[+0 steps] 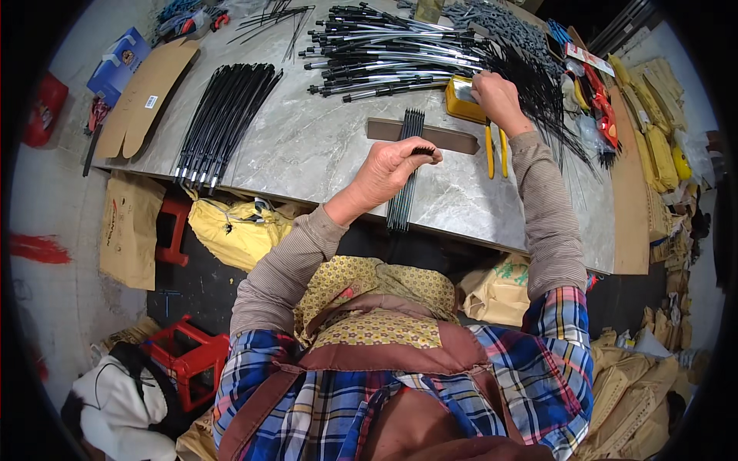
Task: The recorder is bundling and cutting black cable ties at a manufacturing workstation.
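Note:
My left hand (392, 170) is closed over the middle of the table's near part, its fingers pinching a row of thin black pieces (423, 150) whose tips show between thumb and fingers. Beneath it lies a narrow bundle of dark thin rods (400, 206), crossing a flat brown strip (453, 141) and sticking out past the table's front edge. My right hand (500, 101) is at a yellow box (463, 107) with a grey inside; its fingers are bent together at the box's rim, and the fingertips are hidden. Yellow-handled pliers (496, 152) lie just below that hand.
On the grey table (307, 146) sit a row of black rods (228, 115) at left and a large pile of black-and-silver rods (392, 54) at the back. Grey small parts (500, 27) are heaped behind. Cardboard (148, 100) stands left; a red stool (188, 357) is below.

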`<act>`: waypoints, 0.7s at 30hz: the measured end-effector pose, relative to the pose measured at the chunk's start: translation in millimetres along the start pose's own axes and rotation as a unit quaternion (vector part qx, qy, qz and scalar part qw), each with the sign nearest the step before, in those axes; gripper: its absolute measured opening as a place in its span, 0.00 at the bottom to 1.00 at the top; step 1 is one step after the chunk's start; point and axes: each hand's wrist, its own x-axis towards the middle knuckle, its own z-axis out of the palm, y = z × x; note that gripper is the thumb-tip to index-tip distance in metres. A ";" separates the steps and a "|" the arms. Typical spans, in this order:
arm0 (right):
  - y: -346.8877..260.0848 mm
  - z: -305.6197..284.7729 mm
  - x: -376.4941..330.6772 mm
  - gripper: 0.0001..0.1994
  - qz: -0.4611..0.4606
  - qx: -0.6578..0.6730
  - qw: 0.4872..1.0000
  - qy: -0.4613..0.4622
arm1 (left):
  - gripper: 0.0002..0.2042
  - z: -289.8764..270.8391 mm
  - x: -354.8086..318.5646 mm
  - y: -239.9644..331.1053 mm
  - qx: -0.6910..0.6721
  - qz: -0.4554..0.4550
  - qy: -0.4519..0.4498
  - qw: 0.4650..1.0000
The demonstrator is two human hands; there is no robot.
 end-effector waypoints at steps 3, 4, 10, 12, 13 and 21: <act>-1.9 0.1 -4.3 0.04 0.010 -0.006 0.999 0.032 | 0.09 0.6 0.3 1.5 -0.010 0.002 0.005 1.000; -1.2 -0.2 -5.2 0.04 0.011 0.010 0.999 0.048 | 0.09 0.7 0.8 3.1 -0.010 -0.007 0.006 1.000; -14.0 -18.3 -14.0 0.03 0.015 0.175 0.977 0.121 | 0.09 -0.7 8.1 7.6 -0.031 -0.037 0.010 0.999; -25.5 -39.6 -19.9 0.02 0.020 0.281 0.948 0.147 | 0.09 -0.7 11.4 4.4 -0.056 -0.031 0.006 0.998; -36.9 -50.3 -21.4 0.02 0.016 0.289 0.946 0.144 | 0.09 -2.6 9.1 3.0 -0.052 -0.037 0.013 0.998; -93.7 -121.3 -71.2 0.04 -0.016 0.516 0.855 -0.049 | 0.08 -9.5 10.6 -4.2 -0.144 -0.056 0.009 0.988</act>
